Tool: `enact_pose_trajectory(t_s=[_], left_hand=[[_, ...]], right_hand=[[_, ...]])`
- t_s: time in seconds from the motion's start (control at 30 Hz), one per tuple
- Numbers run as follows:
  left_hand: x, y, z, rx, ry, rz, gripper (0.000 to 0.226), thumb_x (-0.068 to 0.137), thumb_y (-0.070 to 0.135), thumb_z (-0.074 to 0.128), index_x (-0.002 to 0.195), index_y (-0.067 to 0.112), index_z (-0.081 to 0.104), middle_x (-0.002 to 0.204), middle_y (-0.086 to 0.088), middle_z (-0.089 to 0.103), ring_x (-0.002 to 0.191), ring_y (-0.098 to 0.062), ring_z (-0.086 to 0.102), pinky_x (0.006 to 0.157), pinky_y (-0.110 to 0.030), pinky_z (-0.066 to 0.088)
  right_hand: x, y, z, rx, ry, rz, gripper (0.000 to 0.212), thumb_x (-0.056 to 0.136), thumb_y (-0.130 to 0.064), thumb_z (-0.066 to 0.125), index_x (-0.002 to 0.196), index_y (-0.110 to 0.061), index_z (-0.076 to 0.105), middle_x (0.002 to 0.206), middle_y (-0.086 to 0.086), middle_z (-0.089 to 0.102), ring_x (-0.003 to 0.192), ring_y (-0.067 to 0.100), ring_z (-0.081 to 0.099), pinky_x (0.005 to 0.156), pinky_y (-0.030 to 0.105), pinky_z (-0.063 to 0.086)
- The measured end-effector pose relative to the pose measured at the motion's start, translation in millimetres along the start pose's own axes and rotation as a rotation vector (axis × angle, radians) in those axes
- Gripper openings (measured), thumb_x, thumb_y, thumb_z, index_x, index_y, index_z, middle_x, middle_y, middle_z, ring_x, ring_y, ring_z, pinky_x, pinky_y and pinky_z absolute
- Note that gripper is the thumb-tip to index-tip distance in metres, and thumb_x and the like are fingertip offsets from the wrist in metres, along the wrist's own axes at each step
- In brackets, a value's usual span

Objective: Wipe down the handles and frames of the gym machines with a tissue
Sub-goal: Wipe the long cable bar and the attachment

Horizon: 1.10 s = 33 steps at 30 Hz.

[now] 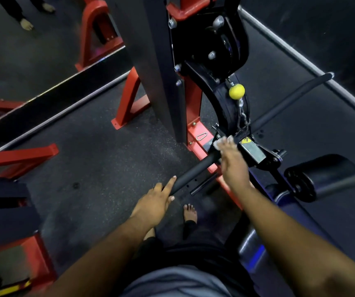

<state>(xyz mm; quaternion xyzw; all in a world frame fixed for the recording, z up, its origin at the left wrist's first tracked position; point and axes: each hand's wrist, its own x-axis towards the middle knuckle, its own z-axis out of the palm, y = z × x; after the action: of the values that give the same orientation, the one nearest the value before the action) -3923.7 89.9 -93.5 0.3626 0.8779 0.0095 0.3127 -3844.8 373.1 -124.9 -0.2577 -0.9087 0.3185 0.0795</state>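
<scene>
At the foot of the red and black cable machine (163,61), on the speckled rubber floor (99,159), the wiping is judged to be under way, not finished. Only the middle of the long black bar handle (195,170) is being covered; its far half, the painted steel frame, and the padded roller (322,176) show no sign either way of having been wiped. The frame is made of square, glossy tube; the bar is round, matte and faintly textured. A smooth yellow ball (236,91) is threaded on the cable above a short chain. The near end of the bar is steadied by the left hand (155,202), fingers loosely curled about it with the forefinger extended. The white, crumpled tissue (219,144) is pressed against the bar's centre clamp under the right hand (233,161), whose fingers lie nearly straight.
</scene>
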Motion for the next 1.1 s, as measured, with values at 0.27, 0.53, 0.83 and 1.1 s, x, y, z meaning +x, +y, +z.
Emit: enact_pose_trajectory(t_s=[0.27, 0.53, 0.83, 1.1], left_hand=[[1.2, -4.7, -2.3, 0.006, -0.002, 0.028, 0.068, 0.108, 0.049, 0.030, 0.159, 0.042, -0.015, 0.122, -0.003, 0.043, 0.094, -0.022, 0.053, 0.077, -0.043, 0.054], [0.7, -3.4, -3.1, -0.001, -0.008, 0.015, 0.068, 0.108, 0.049, 0.031, 0.158, 0.043, -0.015, 0.123, -0.004, 0.043, 0.097, -0.024, 0.054, 0.082, -0.047, 0.055], [1.2, -2.7, -6.7, 0.004, -0.026, 0.010, 0.069, 0.108, 0.048, 0.033, 0.159, 0.042, -0.012, 0.127, -0.005, 0.043, 0.103, -0.024, 0.055, 0.086, -0.046, 0.055], [-1.0, -4.6, -3.7, -0.006, 0.002, 0.032, 0.068, 0.108, 0.050, 0.031, 0.160, 0.041, -0.012, 0.121, -0.003, 0.044, 0.093, -0.022, 0.054, 0.080, -0.047, 0.055]], right_hand=[[3.0, -32.1, 15.3, -0.149, -0.203, -0.086, 0.034, 0.089, 0.005, 0.057, 0.116, -0.009, 0.072, 0.121, 0.017, 0.069, 0.121, 0.039, 0.059, 0.113, 0.044, 0.039], [40.3, 18.0, -15.2, -0.378, -0.154, -0.220, 0.054, 0.085, 0.003, 0.061, 0.138, -0.010, 0.059, 0.151, 0.012, 0.052, 0.147, 0.030, 0.039, 0.126, 0.043, 0.016], [-56.6, -31.4, 36.9, 0.088, -0.164, -0.260, 0.059, 0.092, 0.012, 0.049, 0.146, -0.010, 0.054, 0.158, 0.003, 0.042, 0.151, 0.016, 0.030, 0.126, 0.026, 0.016], [5.4, 11.8, 10.7, -0.012, 0.036, 0.083, 0.056, 0.095, 0.009, 0.048, 0.148, -0.008, 0.051, 0.160, 0.010, 0.040, 0.153, 0.027, 0.027, 0.125, 0.035, 0.022]])
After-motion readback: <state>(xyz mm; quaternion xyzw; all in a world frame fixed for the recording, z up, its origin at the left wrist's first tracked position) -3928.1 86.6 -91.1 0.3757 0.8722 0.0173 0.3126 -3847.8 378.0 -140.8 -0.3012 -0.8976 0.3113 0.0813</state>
